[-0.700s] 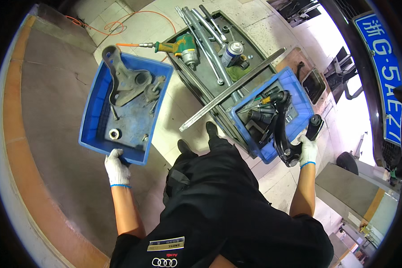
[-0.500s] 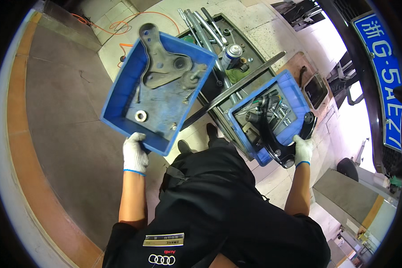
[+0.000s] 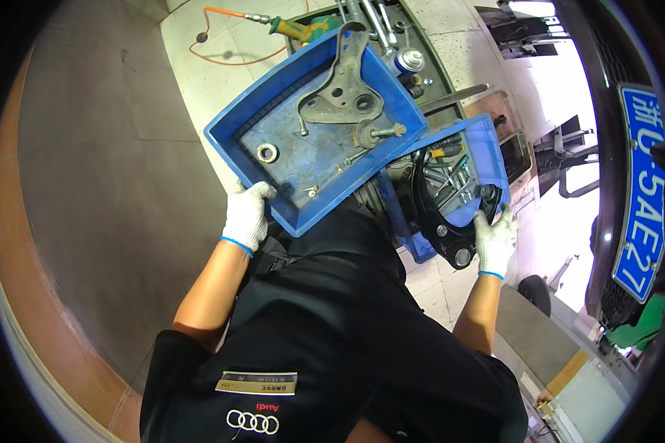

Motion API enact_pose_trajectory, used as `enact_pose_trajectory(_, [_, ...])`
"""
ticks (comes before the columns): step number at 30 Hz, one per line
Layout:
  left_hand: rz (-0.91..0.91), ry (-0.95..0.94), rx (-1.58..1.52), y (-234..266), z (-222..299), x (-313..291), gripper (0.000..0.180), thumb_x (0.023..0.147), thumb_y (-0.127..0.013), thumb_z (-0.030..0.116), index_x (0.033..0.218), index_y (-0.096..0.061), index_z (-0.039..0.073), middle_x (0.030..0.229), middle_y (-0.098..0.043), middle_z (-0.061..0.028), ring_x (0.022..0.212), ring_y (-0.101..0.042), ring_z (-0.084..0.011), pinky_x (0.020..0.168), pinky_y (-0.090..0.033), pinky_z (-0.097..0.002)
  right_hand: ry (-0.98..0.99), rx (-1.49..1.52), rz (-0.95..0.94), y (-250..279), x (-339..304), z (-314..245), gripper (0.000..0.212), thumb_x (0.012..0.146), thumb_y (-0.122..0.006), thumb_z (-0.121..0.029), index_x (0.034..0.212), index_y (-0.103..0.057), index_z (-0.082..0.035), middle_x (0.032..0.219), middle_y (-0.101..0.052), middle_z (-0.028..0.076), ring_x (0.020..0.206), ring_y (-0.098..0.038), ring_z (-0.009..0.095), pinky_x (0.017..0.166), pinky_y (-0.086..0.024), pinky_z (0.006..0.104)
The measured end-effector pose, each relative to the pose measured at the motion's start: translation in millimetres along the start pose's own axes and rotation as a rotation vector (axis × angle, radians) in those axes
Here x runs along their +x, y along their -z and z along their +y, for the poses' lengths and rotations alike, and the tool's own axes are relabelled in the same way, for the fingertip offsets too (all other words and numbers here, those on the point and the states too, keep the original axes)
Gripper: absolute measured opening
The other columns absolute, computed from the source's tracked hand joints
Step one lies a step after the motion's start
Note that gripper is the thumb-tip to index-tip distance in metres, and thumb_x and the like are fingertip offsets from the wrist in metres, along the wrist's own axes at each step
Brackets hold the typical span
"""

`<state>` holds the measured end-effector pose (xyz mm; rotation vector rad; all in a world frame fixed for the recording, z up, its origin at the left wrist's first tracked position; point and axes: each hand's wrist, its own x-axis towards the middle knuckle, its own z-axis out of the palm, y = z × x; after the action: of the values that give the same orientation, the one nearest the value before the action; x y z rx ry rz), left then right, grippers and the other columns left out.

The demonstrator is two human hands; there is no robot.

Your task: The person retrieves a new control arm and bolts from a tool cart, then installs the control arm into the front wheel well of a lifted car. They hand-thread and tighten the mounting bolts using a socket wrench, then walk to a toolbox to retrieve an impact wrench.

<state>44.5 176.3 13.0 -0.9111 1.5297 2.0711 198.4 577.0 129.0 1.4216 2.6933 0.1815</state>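
Note:
My gloved left hand (image 3: 247,215) is closed on the near left corner of a blue plastic bin (image 3: 218,136). In that bin lie a worn grey control arm (image 3: 347,92), a ball joint (image 3: 365,134), a ring-shaped nut (image 3: 267,153) and several bolts. My gloved right hand (image 3: 496,240), fingers apart, is beside a black control arm (image 3: 421,196); whether it touches the part is hard to tell. This black arm lies across a second blue bin (image 3: 486,144) holding sockets and hand tools. The first bin's right corner overlaps the second bin.
Beyond the bins, a tool cart (image 3: 436,55) carries long bars, an aerosol can (image 3: 408,60) and a green air tool (image 3: 310,29) with an orange hose (image 3: 225,12). A pry bar (image 3: 458,96) sticks out past the cart. A car's front with a blue plate (image 3: 638,192) stands at right.
The left hand and first bin have moved right, toward the second bin. My right hand's fingers have spread from their grip on the black control arm. The view has shifted.

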Motion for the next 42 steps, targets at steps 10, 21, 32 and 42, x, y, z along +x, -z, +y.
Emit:
enact_pose_trajectory(10, [-0.028,0.053,0.016,2.4,1.3,4.9,0.043,0.076,-0.060,-0.008,0.119,-0.061,-0.005,0.093,-0.068,-0.0128,0.073,-0.066,-0.0237,0.066,-0.060,-0.0372,1.630,-0.109,-0.236,-36.4,9.4,-263.1,0.018,0.082,-0.059,-0.010,0.090,-0.075,-0.004,0.085,-0.074,0.019,0.080,-0.074,0.039,0.071,-0.059,0.0489])
enact_pose_trajectory(21, [-0.059,0.060,-0.055,2.3,6.9,1.9,0.050,0.076,-0.061,-0.009,0.126,-0.057,-0.007,0.099,-0.067,-0.0143,0.083,-0.065,-0.0246,0.073,-0.060,-0.0388,1.592,-0.441,-0.675,-70.8,13.8,-304.1,0.015,0.083,-0.069,-0.013,0.095,-0.076,-0.013,0.102,-0.076,0.014,0.101,-0.072,0.035,0.086,-0.056,0.0461])
enact_pose_trajectory(32, [-0.086,0.067,0.084,9.5,4.2,7.7,0.044,0.078,-0.062,-0.005,0.123,-0.061,-0.006,0.092,-0.068,-0.0134,0.068,-0.063,-0.0212,0.057,-0.056,-0.0349,1.408,-0.646,-0.881,-45.7,-0.5,-334.5,0.044,0.085,-0.067,-0.036,0.110,-0.076,-0.001,0.108,-0.075,0.026,0.102,-0.072,0.040,0.091,-0.055,0.0463])
enact_pose_trajectory(42, [-0.079,0.028,0.029,4.7,16.4,-2.9,0.050,0.078,-0.064,-0.004,0.128,-0.058,-0.006,0.101,-0.068,-0.0155,0.085,-0.064,-0.0232,0.071,-0.057,-0.0366,1.467,-0.145,-0.324,-80.8,-32.0,-355.4,0.037,0.100,-0.048,-0.021,0.130,-0.061,-0.003,0.112,-0.071,0.026,0.107,-0.070,0.041,0.092,-0.056,0.0491])
